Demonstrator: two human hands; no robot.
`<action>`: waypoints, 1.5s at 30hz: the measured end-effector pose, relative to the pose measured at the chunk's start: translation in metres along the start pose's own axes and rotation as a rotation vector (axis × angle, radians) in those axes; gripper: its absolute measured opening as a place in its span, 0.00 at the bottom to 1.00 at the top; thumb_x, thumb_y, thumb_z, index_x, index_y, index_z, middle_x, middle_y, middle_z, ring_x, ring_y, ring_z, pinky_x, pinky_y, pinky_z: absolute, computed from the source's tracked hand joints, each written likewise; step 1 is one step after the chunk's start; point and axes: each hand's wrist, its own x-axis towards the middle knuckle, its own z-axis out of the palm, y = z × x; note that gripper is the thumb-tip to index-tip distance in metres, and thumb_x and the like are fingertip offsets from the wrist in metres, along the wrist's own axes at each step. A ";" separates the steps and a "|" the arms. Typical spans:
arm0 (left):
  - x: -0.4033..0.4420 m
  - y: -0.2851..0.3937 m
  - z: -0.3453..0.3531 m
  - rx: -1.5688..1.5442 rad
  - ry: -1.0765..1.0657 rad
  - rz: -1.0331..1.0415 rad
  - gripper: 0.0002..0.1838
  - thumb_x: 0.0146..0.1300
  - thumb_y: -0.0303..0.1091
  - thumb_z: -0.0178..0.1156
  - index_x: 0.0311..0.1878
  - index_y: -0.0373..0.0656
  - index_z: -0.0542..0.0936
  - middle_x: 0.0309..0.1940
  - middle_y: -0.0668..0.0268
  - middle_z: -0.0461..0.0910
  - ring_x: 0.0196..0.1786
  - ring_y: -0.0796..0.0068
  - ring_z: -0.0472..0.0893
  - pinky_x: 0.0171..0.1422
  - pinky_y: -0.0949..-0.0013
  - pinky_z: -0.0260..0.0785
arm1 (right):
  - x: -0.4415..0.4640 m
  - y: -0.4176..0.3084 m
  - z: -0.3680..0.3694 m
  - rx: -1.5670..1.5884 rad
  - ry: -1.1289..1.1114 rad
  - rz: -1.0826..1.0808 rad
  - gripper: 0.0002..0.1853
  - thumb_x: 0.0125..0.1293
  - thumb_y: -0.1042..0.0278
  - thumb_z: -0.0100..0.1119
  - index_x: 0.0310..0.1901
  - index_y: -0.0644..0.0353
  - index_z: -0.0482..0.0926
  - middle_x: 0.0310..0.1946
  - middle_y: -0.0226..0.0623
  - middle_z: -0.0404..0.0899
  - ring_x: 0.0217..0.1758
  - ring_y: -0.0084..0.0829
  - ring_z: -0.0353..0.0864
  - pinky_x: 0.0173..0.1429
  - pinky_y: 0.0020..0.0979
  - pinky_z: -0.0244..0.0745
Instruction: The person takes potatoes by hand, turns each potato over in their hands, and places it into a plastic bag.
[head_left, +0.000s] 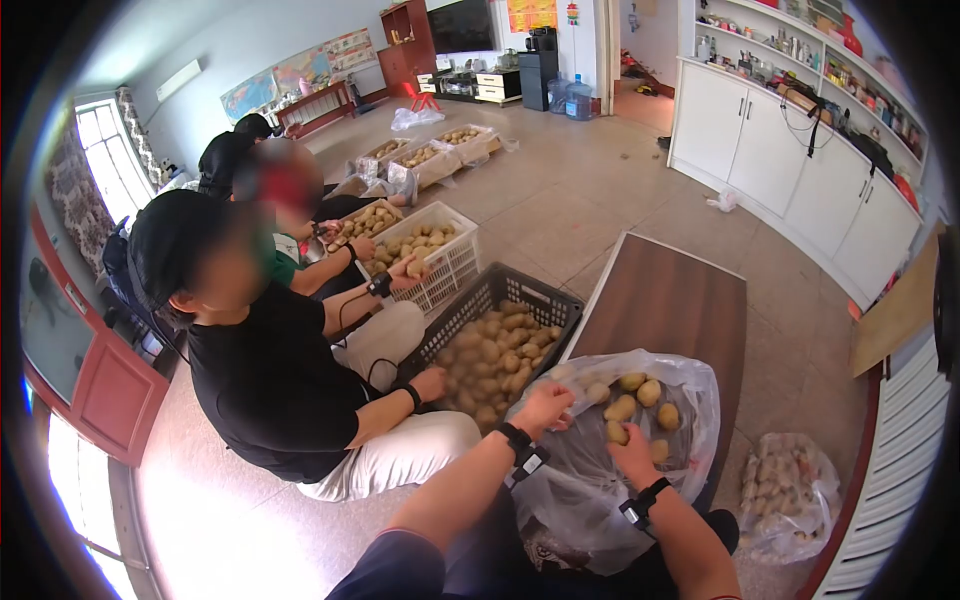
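Note:
A clear plastic bag (690,375) lies spread open in front of me, with several potatoes (649,392) inside. My left hand (546,409) is at the bag's left rim, fingers closed on the thin plastic. Inside the bag's near side, my right hand (634,456) grips a potato (617,432) between thumb and fingers. Left of the bag stands a black plastic crate (562,322) heaped with potatoes (505,350). A co-worker's hand (430,384) reaches to its near left side.
A brown board (670,290) lies beyond the bag. On the floor at right sits a filled plastic bag (790,490). Co-workers sit along the left, beside a white crate (455,265) of potatoes. Farther back are more potato boxes (460,140); white cabinets (760,150) line the right wall.

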 end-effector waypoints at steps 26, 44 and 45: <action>-0.017 0.016 0.004 -0.298 -0.202 -0.090 0.18 0.71 0.49 0.56 0.53 0.45 0.75 0.38 0.64 0.82 0.27 0.72 0.81 0.28 0.69 0.77 | -0.004 -0.004 -0.022 -0.135 0.143 -0.088 0.15 0.67 0.63 0.57 0.50 0.61 0.76 0.45 0.47 0.78 0.50 0.49 0.76 0.56 0.45 0.69; 0.028 -0.023 -0.083 -0.769 0.267 0.185 0.13 0.73 0.35 0.47 0.55 0.39 0.71 0.50 0.54 0.76 0.44 0.56 0.80 0.47 0.56 0.80 | -0.036 0.048 -0.050 -0.463 0.049 0.101 0.25 0.53 0.73 0.63 0.56 0.52 0.74 0.53 0.49 0.71 0.56 0.54 0.74 0.59 0.47 0.72; 0.027 -0.025 -0.084 -0.772 0.341 0.143 0.13 0.73 0.34 0.47 0.55 0.39 0.71 0.52 0.54 0.75 0.44 0.56 0.80 0.49 0.55 0.80 | -0.036 0.050 -0.050 -0.423 0.047 0.102 0.25 0.52 0.75 0.61 0.56 0.54 0.74 0.52 0.49 0.72 0.56 0.54 0.73 0.59 0.47 0.72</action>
